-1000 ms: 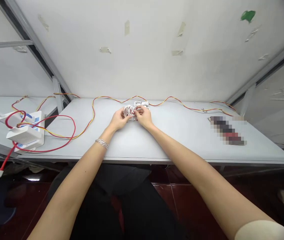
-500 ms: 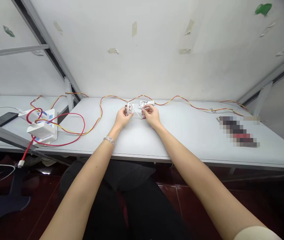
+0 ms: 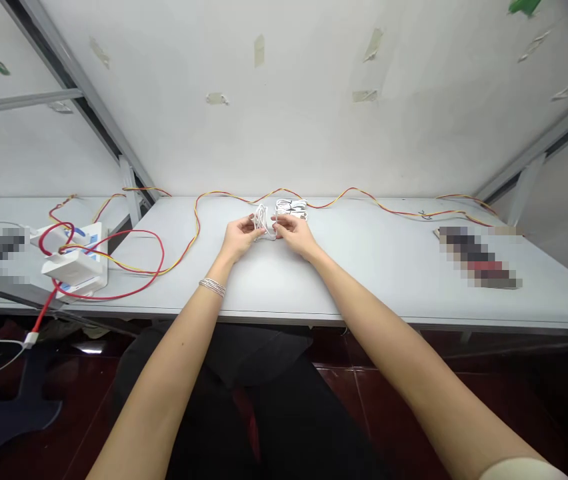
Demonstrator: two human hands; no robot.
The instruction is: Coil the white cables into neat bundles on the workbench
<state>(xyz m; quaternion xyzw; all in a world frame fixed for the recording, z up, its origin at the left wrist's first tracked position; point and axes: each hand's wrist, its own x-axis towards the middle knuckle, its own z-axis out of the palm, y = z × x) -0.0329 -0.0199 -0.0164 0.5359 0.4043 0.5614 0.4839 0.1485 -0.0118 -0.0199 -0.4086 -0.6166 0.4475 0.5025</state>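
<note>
A white cable [image 3: 261, 217] is gathered in loops between the thumb and fingers of my left hand [image 3: 241, 238], just above the table. My right hand [image 3: 295, 235] pinches a stretch of the same cable a little to the right of the loops. Behind my right hand lies a second white cable [image 3: 291, 207], folded into a flat bundle and bound round its middle with a dark tie. My right fingers partly cover its near edge, and I cannot tell whether they touch it.
A long red and yellow wire [image 3: 197, 223] snakes along the back of the white table [image 3: 364, 280]. On the left stands a white power strip [image 3: 95, 267] with plugged-in adapters and a red cable [image 3: 161, 250]. A blurred flat object [image 3: 479, 260] lies at the right.
My right hand has come closer to my left, and the slack between them has shortened. More of the bundled cable shows behind. The whole view has shifted slightly.
</note>
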